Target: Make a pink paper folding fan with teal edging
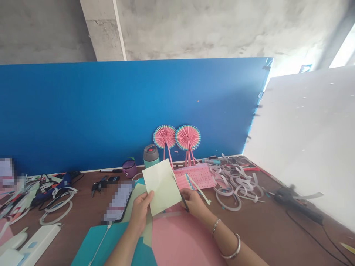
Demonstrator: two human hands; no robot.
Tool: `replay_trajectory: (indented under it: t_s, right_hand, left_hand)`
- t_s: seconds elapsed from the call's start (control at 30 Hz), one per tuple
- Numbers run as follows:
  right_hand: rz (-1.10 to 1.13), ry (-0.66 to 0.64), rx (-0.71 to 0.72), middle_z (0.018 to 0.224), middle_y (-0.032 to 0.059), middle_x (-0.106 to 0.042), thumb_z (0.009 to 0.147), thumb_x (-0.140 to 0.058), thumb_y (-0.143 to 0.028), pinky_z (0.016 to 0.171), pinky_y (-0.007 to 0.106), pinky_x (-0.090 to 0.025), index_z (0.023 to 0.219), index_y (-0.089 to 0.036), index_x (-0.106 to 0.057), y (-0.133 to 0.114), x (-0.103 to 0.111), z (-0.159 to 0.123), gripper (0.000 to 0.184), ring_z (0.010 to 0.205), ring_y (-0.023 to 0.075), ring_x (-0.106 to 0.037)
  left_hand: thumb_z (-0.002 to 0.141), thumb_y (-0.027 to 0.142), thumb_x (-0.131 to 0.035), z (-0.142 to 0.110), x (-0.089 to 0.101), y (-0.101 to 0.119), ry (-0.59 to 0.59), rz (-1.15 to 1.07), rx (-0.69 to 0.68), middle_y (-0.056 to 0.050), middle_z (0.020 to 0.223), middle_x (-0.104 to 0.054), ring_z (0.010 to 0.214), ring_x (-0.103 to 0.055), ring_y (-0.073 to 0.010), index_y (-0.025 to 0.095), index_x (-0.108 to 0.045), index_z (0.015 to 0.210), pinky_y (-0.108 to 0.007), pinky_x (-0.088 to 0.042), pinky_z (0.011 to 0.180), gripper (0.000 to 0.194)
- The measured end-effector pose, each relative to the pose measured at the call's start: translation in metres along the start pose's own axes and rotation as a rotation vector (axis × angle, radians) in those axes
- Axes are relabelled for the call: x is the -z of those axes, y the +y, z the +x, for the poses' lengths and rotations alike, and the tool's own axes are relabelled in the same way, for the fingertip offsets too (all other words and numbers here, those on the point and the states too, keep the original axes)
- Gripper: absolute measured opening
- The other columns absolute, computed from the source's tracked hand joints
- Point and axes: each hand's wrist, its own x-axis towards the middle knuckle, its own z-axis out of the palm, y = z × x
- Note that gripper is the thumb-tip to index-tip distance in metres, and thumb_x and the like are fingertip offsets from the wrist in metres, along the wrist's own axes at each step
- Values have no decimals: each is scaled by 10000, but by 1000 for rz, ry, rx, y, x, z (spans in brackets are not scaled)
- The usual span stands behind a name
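My left hand (140, 214) pinches the lower left edge of a pale yellow-green sheet of paper (161, 186) and holds it tilted above the table. At the sheet's lower right edge, my right hand (194, 203) is closed round a thin dark pen-like tool (185, 203) and also touches the paper. Under both hands lie a pink paper sheet (183, 240) and a teal paper sheet (111, 244).
Two pink pleated paper fans (177, 138) stand against the blue partition (124, 111). Nearby are a teal bottle (151, 156), a purple cup (129, 168), a phone (118, 203), curled paper strips (235, 181), a glue gun (294, 201) with its cable, and white tape loops (55, 207).
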Motion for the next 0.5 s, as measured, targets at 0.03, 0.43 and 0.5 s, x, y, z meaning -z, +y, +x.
replay_trajectory:
  t_s: [0.03, 0.43, 0.5]
  right_hand:
    - [4, -1, 6, 528, -55, -483, 590, -523, -208, 403, 192, -250, 731, -169, -576, 1, 0, 0, 156, 422, 67, -356]
    - [-11, 9, -32, 498, -67, -455, 565, -499, -206, 414, 200, -258, 730, -172, -581, -2, 1, -1, 187, 411, 70, -363]
    - [-24, 13, -25, 491, -67, -453, 557, -494, -190, 415, 200, -252, 726, -171, -585, -3, 1, -1, 192, 414, 70, -362]
  left_hand:
    - [715, 446, -707, 0, 0, 0, 0, 0, -1, -129, 1087, -696, 979, -651, -320, 137, -685, 1062, -379, -525, 803, 465]
    - [721, 448, -700, -1, -1, 0, -3, 6, 5, -123, 1038, -714, 970, -656, -316, 144, -679, 1073, -382, -524, 805, 466]
    - [719, 452, -701, -2, -2, 1, -2, 10, 1, -124, 1030, -717, 952, -663, -313, 145, -676, 1083, -380, -524, 799, 477]
